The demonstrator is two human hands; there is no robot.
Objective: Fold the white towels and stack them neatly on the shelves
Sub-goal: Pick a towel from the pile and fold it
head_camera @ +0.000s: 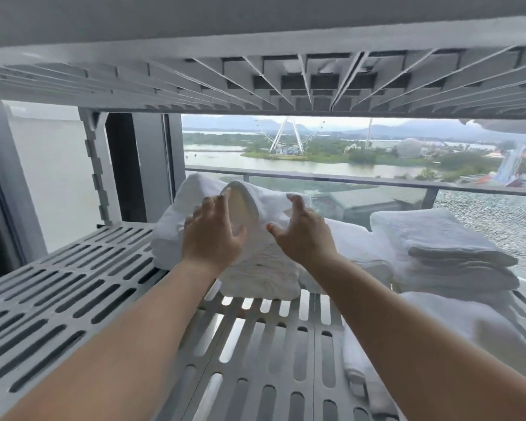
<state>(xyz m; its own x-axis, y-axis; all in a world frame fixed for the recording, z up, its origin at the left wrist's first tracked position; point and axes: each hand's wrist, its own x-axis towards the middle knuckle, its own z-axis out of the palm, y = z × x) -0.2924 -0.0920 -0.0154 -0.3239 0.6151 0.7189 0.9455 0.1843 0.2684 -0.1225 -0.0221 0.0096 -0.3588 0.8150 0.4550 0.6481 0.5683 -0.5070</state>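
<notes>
A folded white towel (255, 205) lies on top of a short pile of white towels (260, 273) at the middle of the grey slotted shelf (73, 299). My left hand (213, 235) rests against the towel's left rounded end, fingers spread and fairly straight. On the other side, my right hand (301, 235) is held at the towel's right flank with fingers extended and thumb out; whether it touches the cloth is unclear. Neither hand grips anything. Another white towel (176, 220) sits behind and to the left of the pile.
A neat stack of folded white towels (450, 250) stands at the right, with more white towels (456, 326) in front of it. The ribbed underside of the upper shelf (255, 80) hangs close overhead. A notched shelf post (97, 168) rises at the back left. A window lies behind.
</notes>
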